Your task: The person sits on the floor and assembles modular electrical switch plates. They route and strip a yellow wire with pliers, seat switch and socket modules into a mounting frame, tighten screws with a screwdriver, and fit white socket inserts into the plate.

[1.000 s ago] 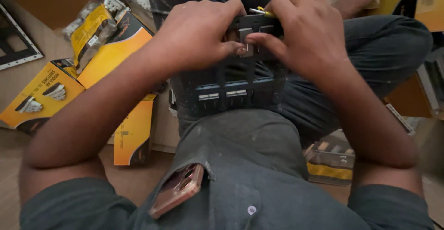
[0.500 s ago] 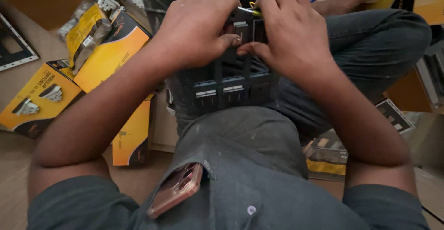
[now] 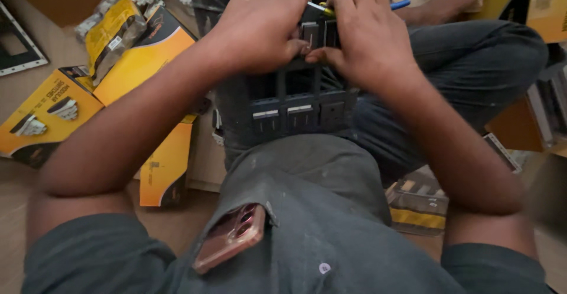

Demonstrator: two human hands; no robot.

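A dark grey modular switch plate (image 3: pixel 289 108) rests upright on my lap, with several switch modules set in its lower row. My left hand (image 3: pixel 257 28) grips the top left of the plate, thumb pressing on a small switch module (image 3: pixel 310 34) in the upper row. My right hand (image 3: pixel 366 37) holds the top right of the plate, fingers on the same module. A tool with a yellow and blue handle (image 3: pixel 398 3) sticks out above my right hand; which hand holds it is unclear.
Yellow and black cartons (image 3: pixel 44 108) and packets (image 3: pixel 112 31) lie on the floor at left. A phone (image 3: pixel 230 238) pokes from my trouser pocket. A clear box of parts (image 3: pixel 416 199) sits at right, beside a flat frame (image 3: pixel 502 152).
Both hands and the plate have shifted upward in view and slightly away. The fingers have moved to the module in the plate's upper row.
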